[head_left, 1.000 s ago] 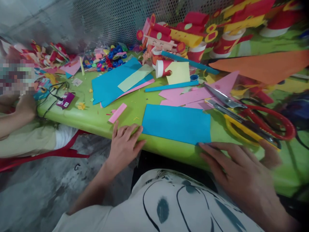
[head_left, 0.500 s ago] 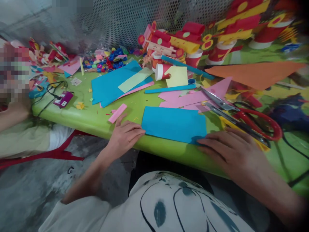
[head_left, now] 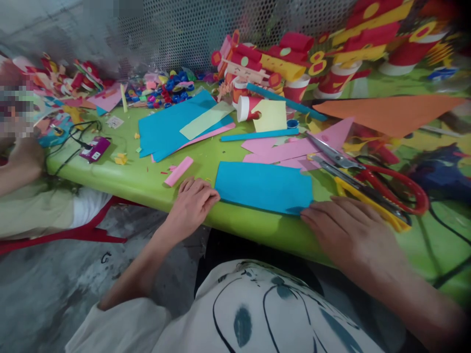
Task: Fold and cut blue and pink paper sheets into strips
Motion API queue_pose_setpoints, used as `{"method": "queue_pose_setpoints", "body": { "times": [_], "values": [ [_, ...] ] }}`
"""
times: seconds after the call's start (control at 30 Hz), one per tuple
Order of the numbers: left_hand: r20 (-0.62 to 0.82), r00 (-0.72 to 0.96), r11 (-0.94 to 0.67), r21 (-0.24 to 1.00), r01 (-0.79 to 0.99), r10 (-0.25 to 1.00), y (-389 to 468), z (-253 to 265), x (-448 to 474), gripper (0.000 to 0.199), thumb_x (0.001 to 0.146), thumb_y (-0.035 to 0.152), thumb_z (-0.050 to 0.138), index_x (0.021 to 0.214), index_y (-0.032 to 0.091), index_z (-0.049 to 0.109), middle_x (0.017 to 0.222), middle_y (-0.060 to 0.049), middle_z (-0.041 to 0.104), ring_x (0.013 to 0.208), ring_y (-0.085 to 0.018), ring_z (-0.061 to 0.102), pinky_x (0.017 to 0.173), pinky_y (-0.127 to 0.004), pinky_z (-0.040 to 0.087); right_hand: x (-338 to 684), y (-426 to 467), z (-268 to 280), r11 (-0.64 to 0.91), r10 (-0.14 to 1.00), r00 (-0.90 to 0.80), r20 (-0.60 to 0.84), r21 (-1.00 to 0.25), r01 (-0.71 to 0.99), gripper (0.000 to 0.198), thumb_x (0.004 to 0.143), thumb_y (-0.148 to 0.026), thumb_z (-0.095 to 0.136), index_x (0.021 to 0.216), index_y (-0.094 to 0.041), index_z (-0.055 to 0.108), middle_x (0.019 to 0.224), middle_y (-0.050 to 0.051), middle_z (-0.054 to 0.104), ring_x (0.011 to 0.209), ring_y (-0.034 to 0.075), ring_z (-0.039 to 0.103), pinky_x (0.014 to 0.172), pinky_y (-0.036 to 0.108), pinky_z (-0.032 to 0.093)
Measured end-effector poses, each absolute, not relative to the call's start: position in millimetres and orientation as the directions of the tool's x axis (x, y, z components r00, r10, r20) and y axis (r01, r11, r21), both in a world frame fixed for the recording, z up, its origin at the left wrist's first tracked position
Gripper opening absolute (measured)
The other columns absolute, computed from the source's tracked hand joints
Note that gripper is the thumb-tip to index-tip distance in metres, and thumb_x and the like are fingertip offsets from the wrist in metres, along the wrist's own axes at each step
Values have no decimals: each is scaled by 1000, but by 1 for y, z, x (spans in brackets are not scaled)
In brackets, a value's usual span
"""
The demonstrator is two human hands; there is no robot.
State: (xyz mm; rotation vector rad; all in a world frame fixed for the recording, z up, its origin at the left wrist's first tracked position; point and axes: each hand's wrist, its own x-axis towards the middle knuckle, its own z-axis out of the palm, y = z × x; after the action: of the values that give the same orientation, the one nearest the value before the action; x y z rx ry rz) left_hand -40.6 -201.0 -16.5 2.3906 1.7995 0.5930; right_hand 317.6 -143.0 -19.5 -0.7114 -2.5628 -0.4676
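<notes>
Green tabletop (head_left: 202, 157) bears a sideways cup (head_left: 248, 108), contents unclear, beyond blue paper (head_left: 263, 188)

There, by the bare right hand (head_left: 349, 233), one blue rectangular paper-like sheet's (head_left: 263, 188) corner is covered, a yellow plastic handle (head_left: 400, 224) part-hidden!

My single view looks out from my head, forward and down, over my white fabric shirt with dark leaf prints (head_left: 253, 299), to my bare left hand (head_left: 192, 208) and bare right hand (head_left: 349, 230) close below, then across the glossy green table (head_left: 128, 182) to the grey perforated panel (head_left: 176, 41) beyond.
</notes>
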Motion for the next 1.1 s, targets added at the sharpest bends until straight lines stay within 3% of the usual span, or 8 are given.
{"method": "queue_pose_setpoints", "body": {
  "times": [0.13,0.3,0.47,0.7,0.97,1.1],
  "values": [
    [220,193,-259,328,909,956,-199,-15,-41,26,116,37,53,102,22,70,111,-6,71,111,-24,63,110,-44,40,312,-140,-25,755,508,-702,499,133,642,16,108,-23,59,92,-21,63,90,5,74,82,20,62,80,37,43],
    [190,137,-197,348,917,972,-197,-14,-38,23,114,35,58,98,21,67,110,-4,72,111,-23,65,117,-48,34,310,-136,-27,725,531,-693,487,163,670,22,109,-27,57,88,-23,57,78,3,65,76,23,57,77,39,37],
    [208,93,-157,319,935,974,-199,-14,-31,22,112,35,62,96,21,66,108,-3,72,110,-24,66,121,-53,29,310,-136,-25,707,545,-688,479,178,685,25,110,-27,55,85,-24,56,72,0,60,72,23,58,81,40,38],
    [261,21,-109,326,939,965,-202,-17,-24,24,110,36,66,91,22,65,104,-1,73,107,-23,68,121,-54,29,310,-137,-25,684,581,-649,492,137,717,28,112,-32,53,85,-24,58,72,1,68,68,22,64,91,43,40],
    [278,-92,-20,378,926,956,-201,-15,-22,29,101,31,80,82,22,60,94,1,74,98,-22,69,120,-53,32,312,-138,-21,671,607,-631,483,114,733,41,115,-47,44,81,-26,54,66,-1,65,61,21,64,91,44,41],
    [294,-163,26,421,907,942,-204,-23,-19,26,97,29,84,94,24,58,97,2,73,99,-22,69,119,-52,33,314,-139,-25,650,638,-606,475,89,754,44,115,-50,39,84,-26,59,67,0,68,62,23,67,95,47,41]
  ]
}}
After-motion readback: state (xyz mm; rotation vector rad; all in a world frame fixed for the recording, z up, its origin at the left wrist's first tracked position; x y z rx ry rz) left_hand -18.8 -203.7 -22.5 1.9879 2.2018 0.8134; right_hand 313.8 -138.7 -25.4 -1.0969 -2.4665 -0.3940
